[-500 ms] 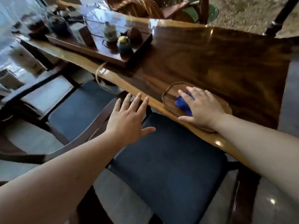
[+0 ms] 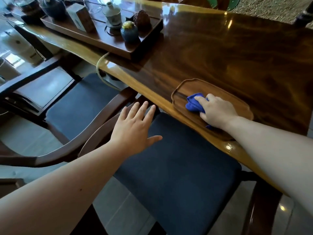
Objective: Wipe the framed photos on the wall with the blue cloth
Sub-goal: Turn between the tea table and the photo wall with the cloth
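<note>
The blue cloth (image 2: pixel 194 103) lies bunched on a small wooden tray (image 2: pixel 238 102) near the front edge of the dark wooden table (image 2: pixel 220 53). My right hand (image 2: pixel 216 111) rests on the cloth with its fingers curled around it. My left hand (image 2: pixel 135 128) hovers with fingers spread above the dark blue chair seat (image 2: pixel 177 167), holding nothing. No framed photos or wall are in view.
A dark tea tray (image 2: pixel 135 48) at the back left of the table carries a white lidded cup (image 2: pixel 112 14), a small blue jar (image 2: pixel 129 32), a brown ornament (image 2: pixel 142 20) and a box (image 2: pixel 81 17). A second blue-seated chair (image 2: pixel 76 102) stands to the left, its curved arm near my left hand.
My right hand's fingers have curled in and gathered the blue cloth, which now shows more. My left hand stays spread over the chair seat.
</note>
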`<state>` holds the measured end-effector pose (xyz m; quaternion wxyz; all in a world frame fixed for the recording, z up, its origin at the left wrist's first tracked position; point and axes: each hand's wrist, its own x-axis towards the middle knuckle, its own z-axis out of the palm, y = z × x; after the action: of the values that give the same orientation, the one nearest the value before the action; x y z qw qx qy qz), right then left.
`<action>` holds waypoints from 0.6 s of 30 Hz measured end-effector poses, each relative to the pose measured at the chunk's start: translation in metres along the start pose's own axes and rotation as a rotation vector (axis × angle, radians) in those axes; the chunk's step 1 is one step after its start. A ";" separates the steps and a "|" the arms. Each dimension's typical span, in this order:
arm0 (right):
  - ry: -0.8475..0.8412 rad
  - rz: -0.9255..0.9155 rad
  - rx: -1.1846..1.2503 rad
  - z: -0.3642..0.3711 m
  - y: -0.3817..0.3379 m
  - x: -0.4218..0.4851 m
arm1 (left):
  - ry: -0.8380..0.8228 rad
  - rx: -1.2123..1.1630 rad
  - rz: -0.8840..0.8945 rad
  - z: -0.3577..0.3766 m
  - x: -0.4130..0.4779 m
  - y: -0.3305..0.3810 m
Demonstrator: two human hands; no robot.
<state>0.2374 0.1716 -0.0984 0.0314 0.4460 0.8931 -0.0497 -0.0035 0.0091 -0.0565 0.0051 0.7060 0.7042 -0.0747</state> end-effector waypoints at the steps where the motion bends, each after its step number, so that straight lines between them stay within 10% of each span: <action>1: -0.004 -0.012 0.011 -0.004 -0.007 0.000 | -0.007 0.002 -0.013 -0.003 -0.004 -0.004; 18: 0.324 -0.788 0.150 -0.171 -0.327 -0.042 | 0.160 0.242 -0.518 -0.158 -0.294 -0.135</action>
<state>-0.0010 -0.0375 0.0960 -0.1632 0.0741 0.9824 -0.0518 -0.1210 -0.2642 0.1460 -0.1539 0.5020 0.8450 -0.1012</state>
